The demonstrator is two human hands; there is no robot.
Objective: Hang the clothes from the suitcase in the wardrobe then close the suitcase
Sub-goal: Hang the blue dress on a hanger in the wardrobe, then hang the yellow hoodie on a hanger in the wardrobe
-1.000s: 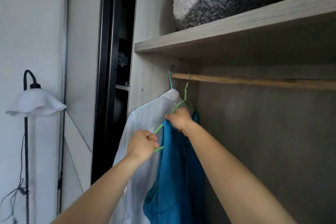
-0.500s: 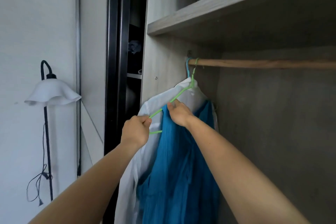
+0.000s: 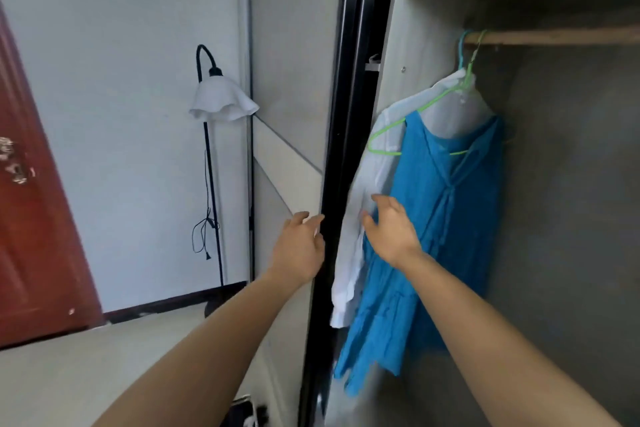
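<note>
Blue dress (image 3: 440, 218) on green hanger (image 3: 415, 114) on wooden wardrobe rail (image 3: 554, 37), right of white shirt (image 3: 367, 191), left hand (image 3: 299, 246) and right hand (image 3: 393, 229) both spread, holding nothing, near the garments, floor lamp (image 3: 221, 100) far left

Dress (image 3: 440, 218) hangs before shirt (image 3: 367, 184) on rail (image 3: 554, 36), lamp (image 3: 221, 100) left.

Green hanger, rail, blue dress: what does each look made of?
Green hanger: thin, smooth, bright rod, probably plastic or plastic-coated wire. Rail: looks like bare matte wood, pale tan, though blurred. Blue dress: light matte cloth with a crinkled texture, maybe cotton or linen.
</note>
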